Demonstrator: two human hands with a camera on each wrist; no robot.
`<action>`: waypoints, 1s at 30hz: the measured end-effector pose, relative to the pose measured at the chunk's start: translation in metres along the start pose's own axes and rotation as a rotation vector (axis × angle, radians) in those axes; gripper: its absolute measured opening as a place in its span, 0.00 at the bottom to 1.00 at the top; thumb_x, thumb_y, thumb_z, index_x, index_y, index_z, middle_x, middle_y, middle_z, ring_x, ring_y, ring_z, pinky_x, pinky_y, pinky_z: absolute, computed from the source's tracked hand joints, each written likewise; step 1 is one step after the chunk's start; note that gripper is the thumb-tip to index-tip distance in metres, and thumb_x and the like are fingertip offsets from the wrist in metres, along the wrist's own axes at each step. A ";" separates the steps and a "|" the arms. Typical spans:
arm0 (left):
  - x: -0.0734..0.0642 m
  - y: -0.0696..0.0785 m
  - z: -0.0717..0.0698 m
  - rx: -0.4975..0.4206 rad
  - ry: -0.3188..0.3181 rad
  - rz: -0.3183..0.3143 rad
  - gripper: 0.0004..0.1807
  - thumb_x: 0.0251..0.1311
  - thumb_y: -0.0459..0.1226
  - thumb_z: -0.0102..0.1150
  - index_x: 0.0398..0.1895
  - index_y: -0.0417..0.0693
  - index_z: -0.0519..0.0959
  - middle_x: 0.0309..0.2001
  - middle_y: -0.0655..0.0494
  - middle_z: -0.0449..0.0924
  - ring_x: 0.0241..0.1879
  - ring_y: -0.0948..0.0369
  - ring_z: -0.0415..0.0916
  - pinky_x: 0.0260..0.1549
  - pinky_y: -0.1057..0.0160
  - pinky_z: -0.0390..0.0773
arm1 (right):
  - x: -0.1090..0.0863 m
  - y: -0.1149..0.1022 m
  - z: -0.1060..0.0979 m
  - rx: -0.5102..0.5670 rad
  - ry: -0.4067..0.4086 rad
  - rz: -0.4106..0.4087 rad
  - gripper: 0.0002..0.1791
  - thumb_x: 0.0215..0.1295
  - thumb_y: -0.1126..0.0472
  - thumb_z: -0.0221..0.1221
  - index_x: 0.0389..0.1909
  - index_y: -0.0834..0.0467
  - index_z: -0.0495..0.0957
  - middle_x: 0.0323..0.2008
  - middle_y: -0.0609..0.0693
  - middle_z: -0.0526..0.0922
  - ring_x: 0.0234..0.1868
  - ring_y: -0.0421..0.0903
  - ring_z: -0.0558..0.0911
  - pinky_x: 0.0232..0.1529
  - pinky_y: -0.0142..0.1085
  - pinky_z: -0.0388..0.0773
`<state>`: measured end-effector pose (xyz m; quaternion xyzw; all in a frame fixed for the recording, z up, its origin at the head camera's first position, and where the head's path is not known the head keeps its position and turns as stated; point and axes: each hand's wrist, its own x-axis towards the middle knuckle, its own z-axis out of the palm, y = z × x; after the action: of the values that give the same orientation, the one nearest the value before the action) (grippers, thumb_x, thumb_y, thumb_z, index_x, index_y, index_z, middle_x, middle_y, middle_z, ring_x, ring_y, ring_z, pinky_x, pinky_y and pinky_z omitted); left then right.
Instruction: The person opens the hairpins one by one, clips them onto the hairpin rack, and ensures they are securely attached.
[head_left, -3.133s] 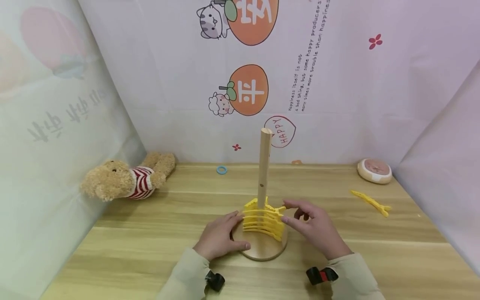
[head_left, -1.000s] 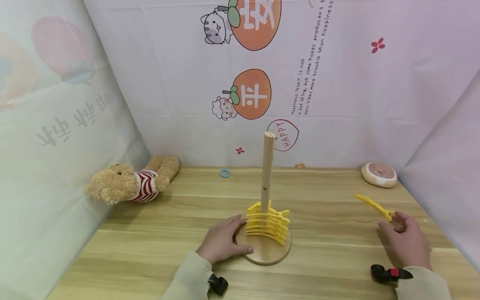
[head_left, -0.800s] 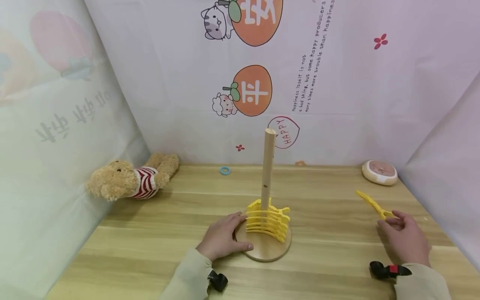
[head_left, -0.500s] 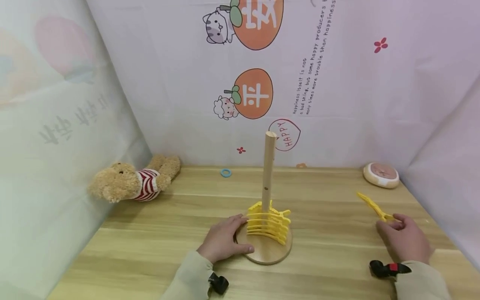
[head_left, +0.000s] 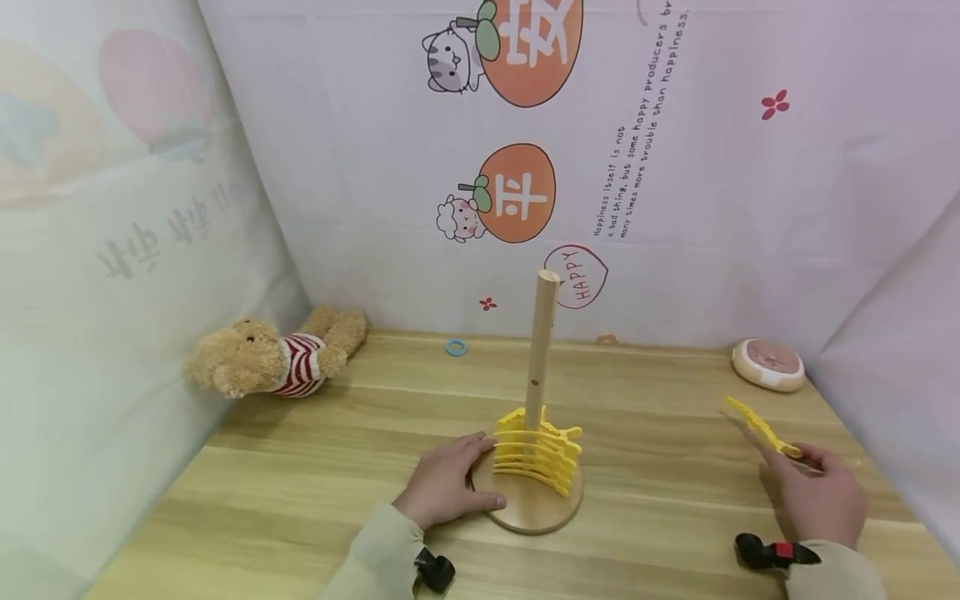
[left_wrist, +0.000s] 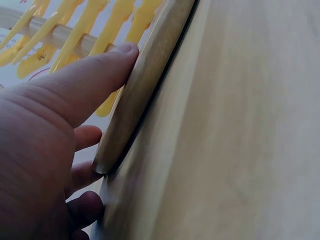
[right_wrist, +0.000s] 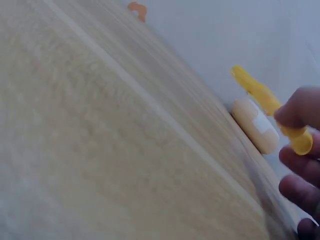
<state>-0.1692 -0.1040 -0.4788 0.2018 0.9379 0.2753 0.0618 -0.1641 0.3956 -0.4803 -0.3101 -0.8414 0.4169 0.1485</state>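
Observation:
A round wooden stand (head_left: 528, 508) with an upright pole (head_left: 542, 342) stands on the table. Several yellow alligator hair clips (head_left: 536, 458) are clamped low on the pole, one above another, with their handle ends to the right. My left hand (head_left: 446, 483) holds the left side of the stand's base, its thumb on the front part and its fingers along the rim. To the right, my right hand (head_left: 821, 496) pinches another yellow hair clip (head_left: 761, 425) at its handle end. In the right wrist view this clip (right_wrist: 257, 92) points away from the thumb, raised off the table.
At the far left lies a teddy bear (head_left: 277, 358) in a striped shirt. A blue ring (head_left: 456, 347) is near the back edge. A round cream-and-pink object (head_left: 768, 365) sits at the back right. Printed cloth walls (head_left: 675, 208) surround the table.
My right hand has gone from the clips on the pole to the lone clip at the right, taken its handle end and lifted it slightly. My left hand has stayed on the stand.

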 end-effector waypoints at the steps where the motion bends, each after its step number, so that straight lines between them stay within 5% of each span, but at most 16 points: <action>1: -0.002 0.000 0.000 0.002 0.001 -0.003 0.51 0.49 0.72 0.63 0.74 0.60 0.67 0.74 0.55 0.63 0.72 0.47 0.61 0.66 0.34 0.59 | -0.003 -0.003 0.001 0.077 0.013 0.020 0.30 0.60 0.42 0.69 0.56 0.56 0.79 0.32 0.40 0.85 0.29 0.30 0.78 0.38 0.29 0.73; 3: -0.006 -0.001 -0.001 -0.004 0.011 -0.009 0.50 0.49 0.71 0.64 0.74 0.60 0.67 0.74 0.54 0.64 0.72 0.47 0.61 0.67 0.34 0.59 | -0.010 -0.011 0.003 0.225 0.022 0.040 0.22 0.57 0.47 0.73 0.48 0.51 0.81 0.25 0.29 0.78 0.24 0.26 0.75 0.26 0.23 0.72; 7: -0.015 0.000 -0.002 -0.022 0.029 -0.020 0.48 0.52 0.69 0.64 0.73 0.58 0.68 0.74 0.55 0.64 0.72 0.48 0.61 0.67 0.34 0.58 | -0.020 -0.026 0.007 0.353 0.005 0.006 0.15 0.53 0.51 0.76 0.40 0.45 0.84 0.25 0.32 0.79 0.26 0.31 0.76 0.22 0.23 0.72; 21: -0.025 -0.006 0.021 -0.150 0.147 -0.043 0.36 0.52 0.61 0.70 0.63 0.57 0.77 0.69 0.58 0.71 0.68 0.52 0.68 0.66 0.36 0.59 | -0.042 -0.066 0.008 0.291 -0.081 -0.322 0.16 0.58 0.53 0.73 0.45 0.56 0.87 0.26 0.31 0.83 0.28 0.31 0.77 0.25 0.23 0.72; 30: -0.014 -0.004 0.008 -0.092 0.127 -0.016 0.44 0.50 0.67 0.66 0.67 0.58 0.73 0.69 0.60 0.69 0.69 0.54 0.66 0.68 0.39 0.58 | -0.065 -0.100 -0.001 0.343 -0.086 -0.488 0.17 0.60 0.60 0.72 0.48 0.62 0.85 0.28 0.34 0.84 0.28 0.34 0.75 0.22 0.24 0.71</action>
<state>-0.1558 -0.1090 -0.4873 0.1734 0.9279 0.3299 0.0137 -0.1544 0.3082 -0.3996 -0.0511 -0.8138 0.5180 0.2586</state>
